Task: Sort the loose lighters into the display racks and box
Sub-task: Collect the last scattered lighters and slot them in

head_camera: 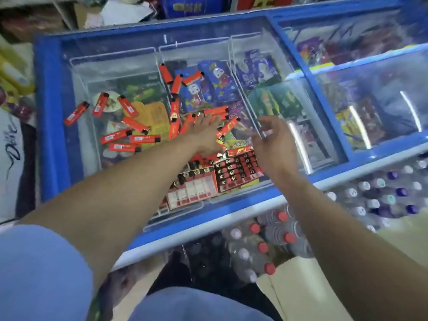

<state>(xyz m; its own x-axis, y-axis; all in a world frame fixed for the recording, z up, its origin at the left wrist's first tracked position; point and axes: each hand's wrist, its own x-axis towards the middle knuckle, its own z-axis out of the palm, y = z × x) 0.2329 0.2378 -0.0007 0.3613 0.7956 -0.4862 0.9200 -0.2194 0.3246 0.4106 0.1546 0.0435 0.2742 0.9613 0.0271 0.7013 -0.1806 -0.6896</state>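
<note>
Several loose orange lighters (132,124) lie scattered on the glass lid of a blue chest freezer (49,126). Near its front edge stand a red display rack (238,169) full of lighters and, to its left, a box (192,187) with lighters in white slots. My left hand (206,132) reaches forward, fingers straight, resting on a heap of lighters (215,111) in the middle of the lid. My right hand (274,141) hovers just right of it above the rack, fingers loosely curled; whether it holds anything small I cannot tell.
Under the glass lie packets of ice cream (213,82). A second freezer lid (370,93) adjoins on the right. Shrink-wrapped bottles (261,246) with red and purple caps stand on the floor in front. Cartons and goods (190,6) crowd the back.
</note>
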